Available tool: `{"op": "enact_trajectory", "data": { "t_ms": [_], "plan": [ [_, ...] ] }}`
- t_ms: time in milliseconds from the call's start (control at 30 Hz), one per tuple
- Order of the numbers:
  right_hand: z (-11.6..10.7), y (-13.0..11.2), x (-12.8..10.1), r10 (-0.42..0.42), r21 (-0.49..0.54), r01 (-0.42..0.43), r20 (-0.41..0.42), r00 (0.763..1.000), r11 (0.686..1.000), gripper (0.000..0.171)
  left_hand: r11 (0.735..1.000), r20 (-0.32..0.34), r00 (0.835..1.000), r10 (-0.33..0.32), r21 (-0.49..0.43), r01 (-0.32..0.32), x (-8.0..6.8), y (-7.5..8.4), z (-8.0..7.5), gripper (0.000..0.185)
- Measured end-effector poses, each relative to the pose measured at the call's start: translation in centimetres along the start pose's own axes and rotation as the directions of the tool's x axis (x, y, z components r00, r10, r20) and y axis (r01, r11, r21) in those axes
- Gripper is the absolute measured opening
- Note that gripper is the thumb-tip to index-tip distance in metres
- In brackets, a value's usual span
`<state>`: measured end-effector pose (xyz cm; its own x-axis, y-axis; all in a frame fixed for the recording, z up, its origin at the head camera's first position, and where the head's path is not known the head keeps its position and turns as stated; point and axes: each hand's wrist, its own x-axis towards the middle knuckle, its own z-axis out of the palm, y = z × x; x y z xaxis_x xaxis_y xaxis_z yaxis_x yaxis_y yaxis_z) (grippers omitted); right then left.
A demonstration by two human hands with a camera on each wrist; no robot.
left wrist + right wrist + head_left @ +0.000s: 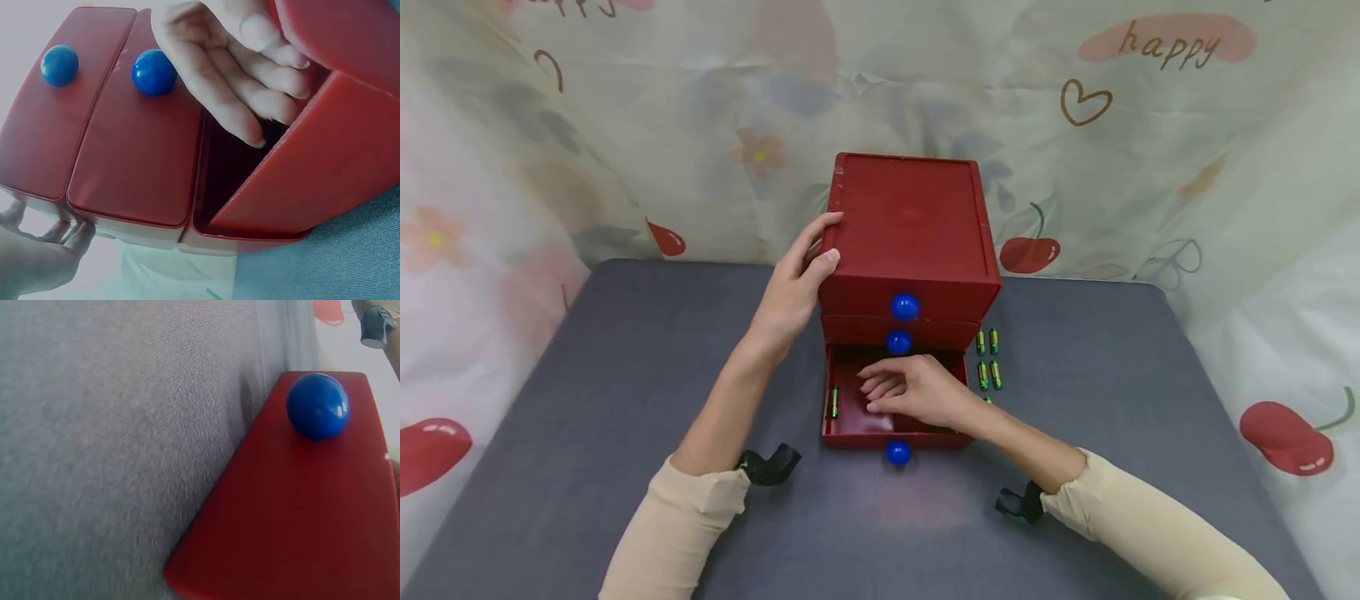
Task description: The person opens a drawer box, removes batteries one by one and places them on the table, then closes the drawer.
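A red drawer cabinet [910, 221] with round blue knobs has its bottom drawer [857, 440] pulled out. My left hand [790, 296] rests against the cabinet's left side, its thumb near the top edge. Over the open drawer is my right hand [928, 392], fingers loosely bent and pointing left, with nothing visible in them. The left wrist view shows this right hand [231, 62] just inside the drawer opening. A small green-and-yellow battery [834, 402] lies at the drawer's left wall. In the right wrist view, the drawer front with its blue knob [317, 406] hides the fingers.
Several more batteries [983, 375] lie in two columns on the grey table [1075, 400], right of the cabinet. A printed curtain [700, 150] hangs behind and along both sides of the table. Black straps [769, 465] are on the wrists.
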<state>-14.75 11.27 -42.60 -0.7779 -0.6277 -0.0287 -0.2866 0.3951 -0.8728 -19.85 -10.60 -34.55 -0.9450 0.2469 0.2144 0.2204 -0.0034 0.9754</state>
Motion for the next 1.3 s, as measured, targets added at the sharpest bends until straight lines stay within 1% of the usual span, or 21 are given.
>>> {"op": "enact_trajectory", "data": {
  "t_ms": [167,300,533,700,800,900,1033,1200,1300],
  "plan": [
    [1.1,0.3,0.9,0.024,0.001,-0.024,0.026,0.999,1.000,0.041,1.000,0.012,1.000,-0.005,0.004,0.005,-0.2,0.0,0.0,0.046],
    [1.6,0.5,1.6,0.030,-0.013,-0.029,0.046,0.999,0.999,0.041,1.000,0.006,1.000,-0.007,-0.004,0.007,-0.3,0.1,0.0,0.046],
    [1.8,0.8,2.5,0.048,-0.074,-0.042,0.088,0.995,0.996,0.041,1.000,0.006,1.000,-0.001,-0.008,0.001,-0.2,0.1,0.0,0.046],
    [2.0,1.1,2.7,0.062,-0.095,-0.053,0.097,0.993,0.994,0.041,1.000,0.012,1.000,-0.002,-0.013,0.002,-0.1,0.0,0.3,0.046],
    [2.1,1.3,3.0,0.077,-0.084,-0.069,0.100,0.992,0.994,0.040,1.000,0.011,1.000,-0.009,-0.013,0.009,0.0,-0.1,0.4,0.046],
    [2.2,1.3,3.5,0.091,-0.077,-0.084,0.096,0.991,0.994,0.039,1.000,0.007,1.000,-0.008,-0.011,0.008,0.0,0.0,0.4,0.046],
    [2.4,1.3,3.9,0.085,-0.086,-0.076,0.101,0.991,0.993,0.037,1.000,0.003,1.000,-0.002,-0.006,0.002,-0.2,0.0,0.1,0.047],
    [2.6,1.1,4.1,0.081,-0.126,-0.068,0.100,0.992,0.990,0.034,1.000,0.013,1.000,0.001,0.008,-0.001,-0.3,0.0,0.1,0.048],
    [2.7,1.0,4.2,0.076,-0.176,-0.059,0.089,0.993,0.983,0.035,1.000,0.011,1.000,0.001,0.013,-0.002,-0.2,0.1,0.1,0.047]
  ]
}}
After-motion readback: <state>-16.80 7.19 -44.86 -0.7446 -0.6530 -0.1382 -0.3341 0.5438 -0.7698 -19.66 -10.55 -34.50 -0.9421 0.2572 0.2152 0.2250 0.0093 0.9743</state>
